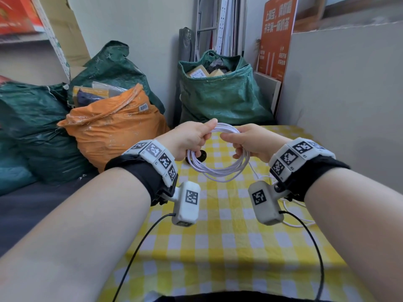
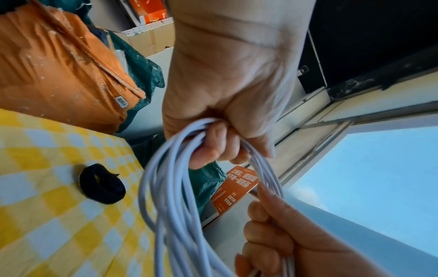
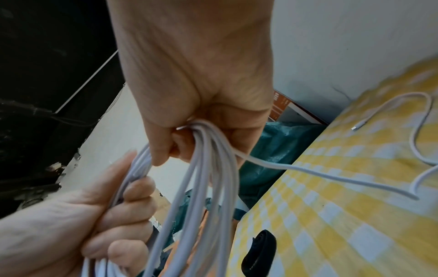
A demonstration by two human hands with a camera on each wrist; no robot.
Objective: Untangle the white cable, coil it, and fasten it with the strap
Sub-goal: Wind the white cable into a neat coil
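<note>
Both hands (image 1: 220,141) gripping coiled white cable (image 1: 218,168), yellow checked tablecloth (image 1: 218,236), green sacks (image 1: 226,94) behind

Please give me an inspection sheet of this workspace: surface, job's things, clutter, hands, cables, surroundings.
Surface: yellow checked tablecloth.
Job's things: white cable mostly coiled and held above the cloth; loose tail with its plug lies on the cloth. Black strap lies rolled on the cloth, untouched.
Clutter: nothing seen.
Hands: left hand and right hand each grip the coil.
Cables: black wrist-camera leads hang down.
Surroundings: orange sack, green sacks, orange sign.
</note>
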